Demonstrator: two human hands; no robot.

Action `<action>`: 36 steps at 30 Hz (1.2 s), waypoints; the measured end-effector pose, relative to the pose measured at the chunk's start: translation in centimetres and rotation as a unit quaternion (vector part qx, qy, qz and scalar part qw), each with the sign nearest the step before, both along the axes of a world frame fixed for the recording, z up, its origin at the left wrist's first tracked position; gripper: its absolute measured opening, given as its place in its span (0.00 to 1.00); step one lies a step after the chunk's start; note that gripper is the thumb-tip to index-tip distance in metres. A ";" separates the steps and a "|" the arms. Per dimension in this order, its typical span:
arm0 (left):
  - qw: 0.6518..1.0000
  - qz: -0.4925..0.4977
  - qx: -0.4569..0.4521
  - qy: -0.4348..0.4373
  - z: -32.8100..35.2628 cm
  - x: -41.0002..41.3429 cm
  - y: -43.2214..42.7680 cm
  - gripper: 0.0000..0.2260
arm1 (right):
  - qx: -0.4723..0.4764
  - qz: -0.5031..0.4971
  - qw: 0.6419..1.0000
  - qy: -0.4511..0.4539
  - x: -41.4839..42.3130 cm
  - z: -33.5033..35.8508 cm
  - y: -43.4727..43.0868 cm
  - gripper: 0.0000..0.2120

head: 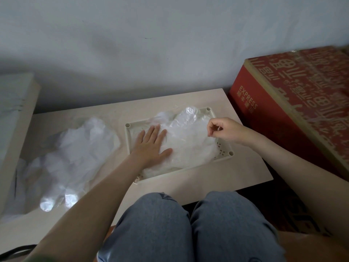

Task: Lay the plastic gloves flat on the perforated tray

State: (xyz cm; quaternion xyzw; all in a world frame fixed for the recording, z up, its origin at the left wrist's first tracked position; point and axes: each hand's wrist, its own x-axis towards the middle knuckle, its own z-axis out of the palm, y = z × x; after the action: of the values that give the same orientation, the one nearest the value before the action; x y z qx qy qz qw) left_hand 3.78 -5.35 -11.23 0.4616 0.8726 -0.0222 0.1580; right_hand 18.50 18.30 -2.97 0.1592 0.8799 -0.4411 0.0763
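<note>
While the worktop (pixel 207 183) carries a loose heap of spare gloves (pixel 75 154) on the left, smoothing looks to be the step in hand. On the perforated tray (pixel 128 140) lie the plastic gloves (pixel 188 142), crinkled at the far end. The left hand (pixel 151 147) presses them down, fingers (pixel 154 131) straight and spread. The right hand (pixel 223 129) hovers curled, thumb meeting forefinger. Pinching film? Can't tell. Next, I'd say, comes a gentle outward sweep.

My knees, in faded blue denim jeans (pixel 160 233), come up against a low, pale beige table (pixel 245 167). On my right, just beside it, sits a red cardboard box (pixel 283 110) printed "EXPRESS". Behind rises a grey-white wall (pixel 151 44).
</note>
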 end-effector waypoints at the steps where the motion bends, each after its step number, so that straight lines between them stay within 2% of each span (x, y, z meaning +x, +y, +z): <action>1: 1.000 0.000 -0.001 0.000 0.0 0.0 0.0 0.33 | 0.020 -0.004 1.000 -0.008 0.0 -0.1 0.1 0.11; 5: 1.000 0.000 -0.005 0.002 0.0 0.0 0.0 0.33 | 0.072 0.033 0.997 -0.002 -0.6 0.0 -1.7 0.11; 9: 1.000 0.002 -0.006 0.001 0.1 0.1 0.1 0.33 | 0.179 0.119 0.971 0.103 -1.1 -0.8 -5.4 0.03; 10: 1.000 0.003 -0.007 0.001 0.1 0.1 0.1 0.33 | 0.224 0.144 0.957 0.117 -1.2 -1.1 -6.2 0.06; 13: 1.000 0.005 -0.006 0.000 0.2 0.1 0.1 0.33 | 0.383 0.230 0.894 0.040 -1.6 -2.4 -7.5 0.17; 14: 1.000 0.006 -0.005 -0.002 0.2 0.1 0.1 0.33 | 0.411 0.240 0.879 0.017 -1.8 -2.8 -7.7 0.18; 16: 1.000 0.005 -0.006 -0.005 0.2 0.1 0.2 0.34 | 0.426 0.240 0.873 0.000 -1.9 -3.1 -7.9 0.13; 18: 1.000 0.004 -0.005 -0.005 0.2 0.1 0.2 0.34 | 0.413 0.241 0.878 -0.013 -2.1 -2.8 -7.9 0.08; 21: 1.000 0.004 -0.006 -0.005 0.2 0.0 0.2 0.34 | 0.352 0.238 0.905 -0.032 -2.5 -2.0 -7.4 0.09; 28: 1.000 0.003 -0.010 -0.010 0.2 -0.1 0.2 0.34 | 0.118 0.160 0.976 -0.086 -2.6 0.3 -6.1 0.07; 32: 1.000 0.003 -0.014 -0.020 0.3 -0.3 0.3 0.34 | 0.019 0.128 0.986 -0.108 -2.5 0.9 -5.6 0.08; 36: 0.999 0.005 -0.017 -0.037 0.4 -0.5 0.2 0.34 | 0.011 0.121 0.982 -0.142 -2.1 0.9 -5.1 0.03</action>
State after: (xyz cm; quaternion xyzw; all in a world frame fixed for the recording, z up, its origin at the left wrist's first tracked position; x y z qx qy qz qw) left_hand 3.25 -5.11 -10.82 0.4552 0.8680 -0.0190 0.1975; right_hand 16.42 13.22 -2.05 0.1134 0.8777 -0.3921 0.2513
